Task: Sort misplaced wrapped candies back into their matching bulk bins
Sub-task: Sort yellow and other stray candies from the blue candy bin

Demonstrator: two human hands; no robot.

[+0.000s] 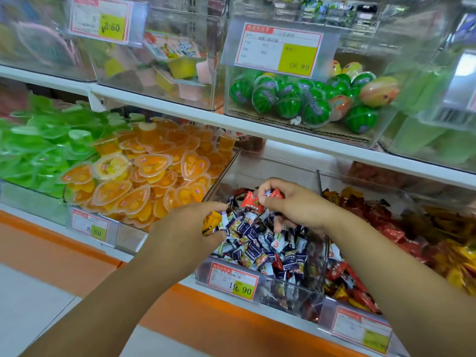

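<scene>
Over the blue candy bin (270, 166), the left grip (185, 233) holds an orange candy (211, 222), standing almost upright. The right grip (296, 204) pinches a red candy (252, 202), slanting.

The near pile of candies (260, 243) is dark blue and white. The right hand (296, 204) holds red candies (253, 200), the left hand (185, 228) an orange candy (211, 222). Left jelly cups (38, 145) are green, heart cups (144, 176) orange. Far balls (288, 99) are green with dark stripes.
</scene>
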